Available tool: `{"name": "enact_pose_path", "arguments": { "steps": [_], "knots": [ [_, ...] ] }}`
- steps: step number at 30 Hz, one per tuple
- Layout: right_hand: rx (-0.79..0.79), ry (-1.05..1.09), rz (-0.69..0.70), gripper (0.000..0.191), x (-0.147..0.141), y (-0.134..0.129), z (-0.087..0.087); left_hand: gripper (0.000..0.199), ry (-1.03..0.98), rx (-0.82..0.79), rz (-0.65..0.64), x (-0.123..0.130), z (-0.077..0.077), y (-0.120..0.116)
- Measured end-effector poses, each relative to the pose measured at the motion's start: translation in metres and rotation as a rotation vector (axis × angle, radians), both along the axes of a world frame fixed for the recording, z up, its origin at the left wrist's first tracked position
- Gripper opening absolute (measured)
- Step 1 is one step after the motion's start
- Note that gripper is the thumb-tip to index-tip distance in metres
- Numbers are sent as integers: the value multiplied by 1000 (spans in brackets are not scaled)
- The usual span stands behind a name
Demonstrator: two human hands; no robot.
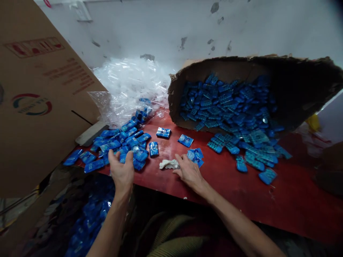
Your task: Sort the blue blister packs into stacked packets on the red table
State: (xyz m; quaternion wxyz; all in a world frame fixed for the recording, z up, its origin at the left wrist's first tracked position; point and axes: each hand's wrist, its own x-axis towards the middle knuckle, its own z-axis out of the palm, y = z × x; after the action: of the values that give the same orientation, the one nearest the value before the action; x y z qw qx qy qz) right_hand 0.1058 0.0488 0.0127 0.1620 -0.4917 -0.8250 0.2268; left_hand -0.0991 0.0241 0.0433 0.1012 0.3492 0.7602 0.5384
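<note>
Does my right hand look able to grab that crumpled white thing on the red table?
Probably yes: your right hand is right at one end of the crumpled white thing, and nothing seems to block the way, though whether they touch is unclear.

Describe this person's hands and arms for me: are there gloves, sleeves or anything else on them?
The left hand and right hand are ungloved, with no rings or watch that I can make out. The left forearm and right forearm show no sleeves, cables or markings. The ribbed olive cloth below may be clothing.
</note>
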Motion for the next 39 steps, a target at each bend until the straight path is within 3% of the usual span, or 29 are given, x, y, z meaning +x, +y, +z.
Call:
{"name": "enact_pose_path", "arguments": {
  "steps": [2, 4, 7, 11, 14, 20, 23, 26, 29, 32, 35, 39],
  "knots": [
    [21, -75, 28, 31, -11, 7, -2, 57, 252, -53, -63, 6, -11, -6],
    [30, -84, 53, 17, -18, 10, -5, 47, 437, -129, -306, 27, -28, -13],
    [34, -67, 87, 19, -17, 6, -8, 42, 533, -225, -593, 59, -56, -19],
    [20, 52, 226, 25, -3, -4, -10, 32, 584, -208, -654, 70, -77, -15],
    [59, 144, 211, 29, 19, -2, -7, 26, 663, -169, -631, 62, -75, -8],
    [126, 13, -198, 21, 74, 30, 4, 34, 801, -372, -406, 62, -61, 8],
    [127, -98, -225, 16, 75, 30, -6, 39, 851, -441, -374, 69, -62, 11],
    [116, -201, -259, 15, 63, 20, -24, 39, 879, -492, -463, 72, -64, 7],
    [129, -169, -304, 14, 57, 17, -38, 44, 831, -511, -502, 74, -63, 1],
    [146, -102, -278, 16, 61, 19, -39, 45, 776, -415, -518, 82, -57, -4],
    [222, -44, -248, 21, 67, 16, -31, 41, 587, -269, -626, 102, -45, -8],
    [333, 75, -225, 25, 65, 3, -18, 50, 35, -230, -610, 128, -34, -4]
  ]
}}
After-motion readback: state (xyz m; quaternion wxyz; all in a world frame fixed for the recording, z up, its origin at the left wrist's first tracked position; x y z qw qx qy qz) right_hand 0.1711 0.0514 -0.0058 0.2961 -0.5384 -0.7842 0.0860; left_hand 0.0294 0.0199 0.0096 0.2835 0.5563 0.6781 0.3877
